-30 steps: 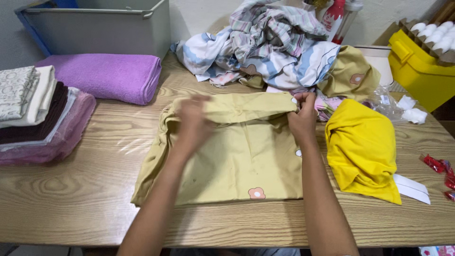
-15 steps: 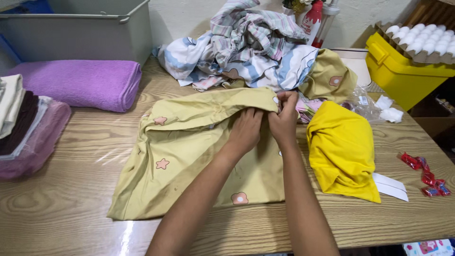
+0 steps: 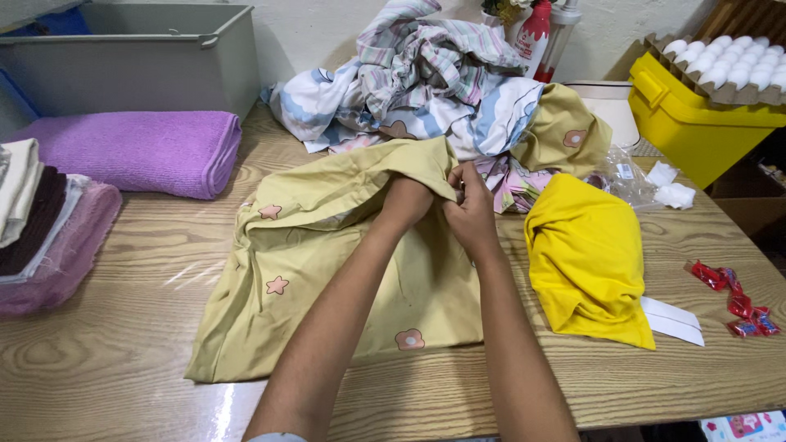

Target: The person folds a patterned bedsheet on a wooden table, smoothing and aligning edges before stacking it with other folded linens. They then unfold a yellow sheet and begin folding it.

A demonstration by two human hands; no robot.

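**Hands meet at the top edge of the olive cloth**

Taking the olive-yellow cloth as the landmark, and reading from left to right: well to its left lies a stack of folded towels, cream and dark brown over pink, and behind that stack a rolled purple towel in front of a grey plastic bin. The cloth itself is spread on the wooden counter, and its small flower and star prints show.

A second ago the two hands held the cloth's far edge wide apart, with the fabric lying flat and square. Half a second ago they had closed in. Now the left hand and the right hand sit side by side at the cloth's upper right edge, both closed and pinching the bunched fabric between fingers and thumb. The near left part of the cloth has slackened and skewed, so the work looks to be at the stage of bringing two corners together, judging from the gathered edge.

Behind the cloth is a heap of striped and patterned laundry. Just right of the cloth lies a bright yellow garment, loosely bundled, and farther right are red sweet wrappers and a yellow crate under a tray of white eggs.
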